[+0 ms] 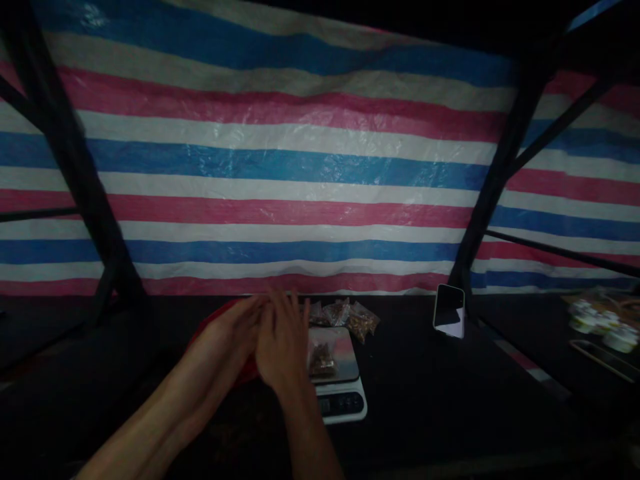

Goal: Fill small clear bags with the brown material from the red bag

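Note:
My left hand (246, 319) and my right hand (284, 337) are together over a red basin (213, 325), blurred by motion. The fingers of my right hand are stretched out and slightly apart. My left hand looks flat, its fingertips partly hidden behind the right one. I see nothing held in either. Just right of my right hand is a white digital kitchen scale (353, 392) with a metal plate. On that plate lies a clear plastic bag (323, 360) of dark brown pieces. My hands and forearms hide most of the basin and its contents.
Several small filled clear bags (363, 320) lie behind the scale on the dark table (410, 407). A phone (449, 311) leans near the right post. White-and-green containers (603, 323) and another phone-like object (605, 360) lie far right. A striped tarp (290, 167) hangs behind.

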{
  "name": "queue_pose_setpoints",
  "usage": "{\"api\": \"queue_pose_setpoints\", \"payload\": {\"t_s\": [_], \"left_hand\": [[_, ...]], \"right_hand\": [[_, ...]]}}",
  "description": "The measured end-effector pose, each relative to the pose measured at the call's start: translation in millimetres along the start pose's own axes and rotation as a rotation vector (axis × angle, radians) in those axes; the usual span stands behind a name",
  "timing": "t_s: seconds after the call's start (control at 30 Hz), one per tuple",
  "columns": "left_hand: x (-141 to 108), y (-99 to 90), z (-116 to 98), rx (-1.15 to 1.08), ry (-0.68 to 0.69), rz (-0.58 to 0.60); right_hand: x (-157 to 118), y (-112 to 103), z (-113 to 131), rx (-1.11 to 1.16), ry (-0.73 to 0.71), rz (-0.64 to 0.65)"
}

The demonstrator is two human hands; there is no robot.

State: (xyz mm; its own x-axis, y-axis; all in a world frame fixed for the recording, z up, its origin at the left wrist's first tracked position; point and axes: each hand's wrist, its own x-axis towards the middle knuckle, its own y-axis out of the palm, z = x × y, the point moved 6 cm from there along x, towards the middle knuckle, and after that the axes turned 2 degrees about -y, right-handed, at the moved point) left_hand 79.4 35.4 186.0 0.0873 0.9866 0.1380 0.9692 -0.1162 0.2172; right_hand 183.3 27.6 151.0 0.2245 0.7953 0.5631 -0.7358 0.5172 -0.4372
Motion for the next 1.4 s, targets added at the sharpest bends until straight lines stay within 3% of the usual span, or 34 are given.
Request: {"api": "queue_pose_setpoints", "payload": {"t_s": [0.1, 0.17, 0.27, 0.5, 0.7, 0.83, 0.97, 1.23, 1.4], "left_hand": [[0.4, -14.7, 0.0, 0.066, 0.056, -0.04], [4.0, -34.4, 5.1, 0.203, 0.184, -0.214], [8.1, -44.5, 35.6, 0.272, 0.232, -0.255], [-27.3, -21.6, 94.2, 0.338, 0.308, -0.083], [-25.7, -18.2, 123.0, 0.258, 0.122, -0.125], [-10.5, -16.3, 128.3, 0.109, 0.02, -0.065], [-8.1, -26.7, 126.8, 0.023, -0.028, -0.017], [-11.5, -52.3, 137.3, 0.048, -0.082, -0.059], [-11.3, -54.4, 140.0, 0.016, -0.092, -0.067]], "right_hand": [[1.3, -52.6, -48.8, -0.197, 0.273, -0.158], [-1.9, -85.7, -73.8, -0.245, 0.359, -0.214], [-12.1, -103.2, -94.9, -0.263, 0.425, -0.148], [-29.8, -61.6, -103.5, -0.168, 0.361, -0.101], [-15.2, -42.8, -92.8, 0.093, 0.286, -0.009], [-17.1, -18.8, -64.1, 0.454, 0.234, 0.137], [-25.6, 4.1, -55.5, 0.681, 0.339, 0.208], [-23.2, 12.5, -55.3, 0.641, 0.408, 0.244], [-25.5, 16.6, -55.7, 0.654, 0.372, 0.09]]}}
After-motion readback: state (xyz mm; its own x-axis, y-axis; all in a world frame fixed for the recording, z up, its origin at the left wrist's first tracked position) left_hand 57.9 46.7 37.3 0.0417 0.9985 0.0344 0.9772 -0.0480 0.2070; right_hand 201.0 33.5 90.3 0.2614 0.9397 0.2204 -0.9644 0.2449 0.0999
